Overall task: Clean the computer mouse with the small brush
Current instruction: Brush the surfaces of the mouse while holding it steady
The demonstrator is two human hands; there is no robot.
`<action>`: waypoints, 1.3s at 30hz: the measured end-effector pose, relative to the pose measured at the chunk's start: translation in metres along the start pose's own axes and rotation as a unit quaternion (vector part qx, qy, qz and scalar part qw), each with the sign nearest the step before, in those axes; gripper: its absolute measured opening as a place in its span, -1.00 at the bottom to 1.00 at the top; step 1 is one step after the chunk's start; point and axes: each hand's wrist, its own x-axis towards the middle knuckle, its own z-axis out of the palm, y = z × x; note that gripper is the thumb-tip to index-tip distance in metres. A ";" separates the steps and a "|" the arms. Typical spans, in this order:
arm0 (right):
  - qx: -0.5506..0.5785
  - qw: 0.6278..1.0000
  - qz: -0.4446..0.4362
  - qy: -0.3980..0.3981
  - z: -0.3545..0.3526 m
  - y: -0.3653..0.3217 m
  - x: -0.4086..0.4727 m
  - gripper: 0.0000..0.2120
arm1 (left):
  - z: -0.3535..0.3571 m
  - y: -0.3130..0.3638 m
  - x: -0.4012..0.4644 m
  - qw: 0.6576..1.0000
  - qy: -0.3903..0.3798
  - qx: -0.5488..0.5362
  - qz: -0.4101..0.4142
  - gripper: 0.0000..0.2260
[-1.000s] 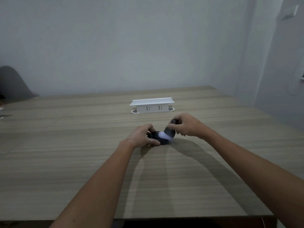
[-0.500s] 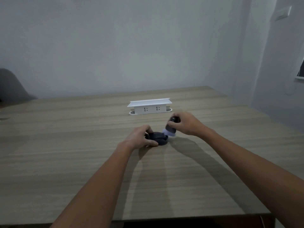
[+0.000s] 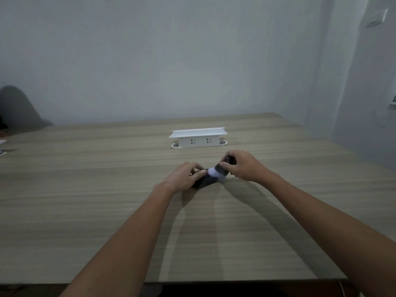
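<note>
A dark computer mouse [image 3: 206,180] lies on the wooden table [image 3: 107,200] near its middle. My left hand [image 3: 184,176] grips the mouse from the left, fingers curled over its top, hiding much of it. My right hand [image 3: 243,165] holds a small brush [image 3: 220,171] with a dark handle and white bristles. The bristles rest against the right upper side of the mouse, blurred by motion.
A white socket box [image 3: 198,138] stands on the table just beyond the hands. A dark chair back [image 3: 17,108] shows at far left, with papers at the left table edge. A wall switch [image 3: 377,18] is at the upper right.
The brush has swept back left onto the mouse after pulling off to the right half a second ago. My left hand still holds the mouse in place.
</note>
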 end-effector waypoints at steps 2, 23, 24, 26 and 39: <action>0.002 0.999 0.006 0.046 0.001 0.000 0.001 -0.88 | -0.001 -0.001 0.000 1.000 -0.007 0.003 -0.003 -0.72; 0.061 0.998 -0.027 -0.021 0.004 0.000 -0.007 -0.88 | 0.010 -0.012 0.012 0.994 0.009 -0.106 -0.036 -0.92; 0.075 0.996 -0.026 -0.039 0.006 -0.002 -0.008 -0.88 | 0.010 -0.012 0.012 0.993 0.008 -0.108 -0.036 -0.92; 0.039 0.999 -0.016 -0.016 0.009 0.003 -0.004 -0.88 | 0.009 -0.011 0.012 0.993 0.007 -0.110 -0.037 -0.92; -0.001 0.999 -0.002 0.038 0.004 0.005 0.000 -0.85 | 0.011 -0.011 0.016 0.993 0.012 -0.106 -0.044 -0.88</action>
